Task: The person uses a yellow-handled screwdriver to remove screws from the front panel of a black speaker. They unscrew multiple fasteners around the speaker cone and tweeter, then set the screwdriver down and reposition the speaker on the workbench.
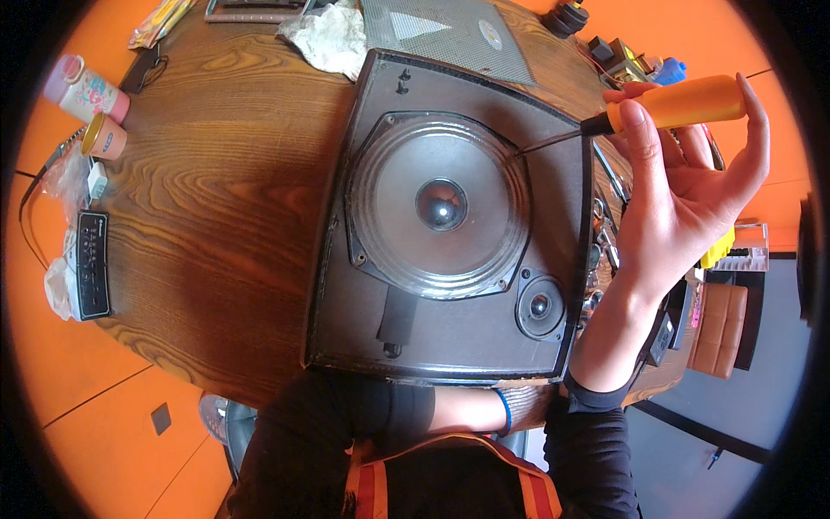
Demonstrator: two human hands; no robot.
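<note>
My right hand [683, 173] grips the orange handle of a screwdriver [679, 104], its thumb and fingers wrapped round it. The dark shaft slants down to the left, and its tip meets the upper right corner of the frame round a large speaker cone [389, 195]. That cone has a shiny dome at its centre and sits in a dark speaker cabinet [484, 346] lying face up. A smaller tweeter [539, 308] is set at the lower right. My left hand [526, 408], in a grey glove with a blue cuff, lies at the cabinet's near edge; its fingers are hidden.
The cabinet rests on a brown wooden table [216, 190]. Beyond it are a metal mesh grille [450, 39] and a white cloth [327, 39]. Cups [105, 137] and a black control box [93, 264] stand left. Loose tools [612, 173] lie along the cabinet's right side.
</note>
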